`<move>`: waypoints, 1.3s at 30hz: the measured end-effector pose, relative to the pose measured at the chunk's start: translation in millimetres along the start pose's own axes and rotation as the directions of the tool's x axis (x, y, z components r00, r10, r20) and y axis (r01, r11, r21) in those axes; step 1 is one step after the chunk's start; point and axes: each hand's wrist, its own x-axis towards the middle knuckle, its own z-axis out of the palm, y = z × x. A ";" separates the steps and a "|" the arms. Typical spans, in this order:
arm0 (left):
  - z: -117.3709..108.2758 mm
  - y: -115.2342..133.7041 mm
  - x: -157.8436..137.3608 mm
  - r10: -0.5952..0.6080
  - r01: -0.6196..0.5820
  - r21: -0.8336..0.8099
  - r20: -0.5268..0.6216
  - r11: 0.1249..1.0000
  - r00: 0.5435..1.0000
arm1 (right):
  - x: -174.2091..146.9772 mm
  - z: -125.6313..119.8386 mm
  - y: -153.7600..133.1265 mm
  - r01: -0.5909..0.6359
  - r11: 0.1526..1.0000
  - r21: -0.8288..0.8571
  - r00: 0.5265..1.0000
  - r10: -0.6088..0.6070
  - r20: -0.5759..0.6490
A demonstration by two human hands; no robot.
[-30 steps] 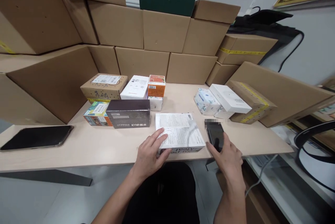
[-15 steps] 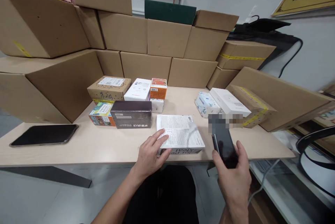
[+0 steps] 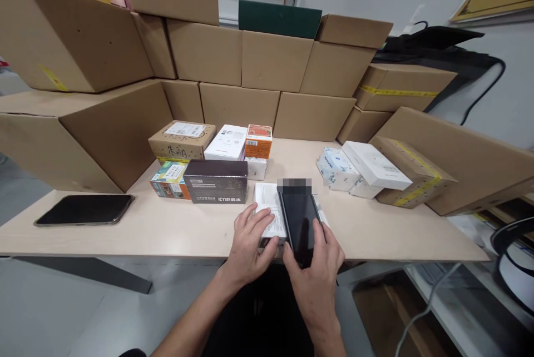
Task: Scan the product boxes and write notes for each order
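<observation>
A white box with printed text lies near the table's front edge, partly covered by my hands and the phone. My left hand grips its front left corner, fingers on the top and thumb at the front face. Above the box's right part, my right hand holds a black phone, thumb on one side and fingers on the other. The phone's screen is dark, with its top end blurred out. Whether the phone touches the box I cannot tell.
Behind my left hand stand a dark box, a colourful box, a brown parcel and an orange box. Another phone lies at left. White boxes sit at right; cardboard boxes wall the back.
My right hand has brought the black phone left, from beside the white box to above it. My left hand stays on the box. The view has shifted slightly.
</observation>
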 end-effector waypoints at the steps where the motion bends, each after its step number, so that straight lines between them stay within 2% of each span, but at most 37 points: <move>1: 0.8 0.1 0.3 -0.015 0.015 -0.018 0.007 1.000 1.000 | 0.1 -0.7 0.4 -0.002 1.000 0.002 1.000 0.002 0.006; 12: 4.4 -2.4 1.8 -0.044 0.055 -0.166 0.069 0.985 0.997 | -1.9 -2.9 0.8 -0.007 1.000 -0.003 0.999 0.008 0.050; 23: -2.4 3.8 9.0 -0.117 0.146 -0.177 0.161 0.973 0.980 | -0.9 -3.7 0.6 0.005 1.000 -0.014 0.999 -0.004 0.040; 39: -2.9 5.2 9.7 -0.140 0.170 -0.175 0.172 0.970 0.975 | 1.9 -4.9 1.7 0.042 0.998 -0.036 0.998 -0.041 0.047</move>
